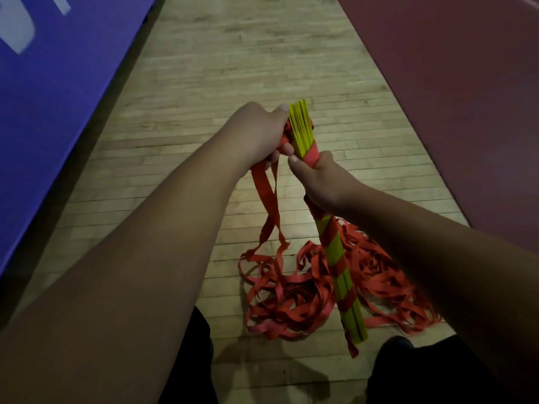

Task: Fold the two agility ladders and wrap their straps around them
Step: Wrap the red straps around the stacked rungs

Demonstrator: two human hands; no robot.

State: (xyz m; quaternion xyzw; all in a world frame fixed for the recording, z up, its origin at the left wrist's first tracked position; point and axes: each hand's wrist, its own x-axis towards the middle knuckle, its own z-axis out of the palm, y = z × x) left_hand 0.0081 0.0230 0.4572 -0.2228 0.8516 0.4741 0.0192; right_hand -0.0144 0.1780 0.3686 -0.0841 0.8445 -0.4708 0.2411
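A bundle of yellow-green ladder rungs (338, 252) stands tilted, its lower end near the wooden floor and its upper end fanned out between my hands. Red strap is wound in bands around the bundle. My right hand (323, 182) grips the bundle around its upper middle, over a red wrap. My left hand (259, 132) holds the red strap (267, 199) beside the top of the rungs, thumb against the rung ends. The strap hangs down from my left hand into a loose red tangle (288, 301) on the floor around the bundle's base. Only one ladder bundle is in view.
A wooden plank floor (233, 68) runs ahead. A blue padded mat or wall (58, 97) rises on the left, and a dark red mat (466, 97) lies on the right. My dark-clothed knees (408, 374) flank the strap pile at the bottom.
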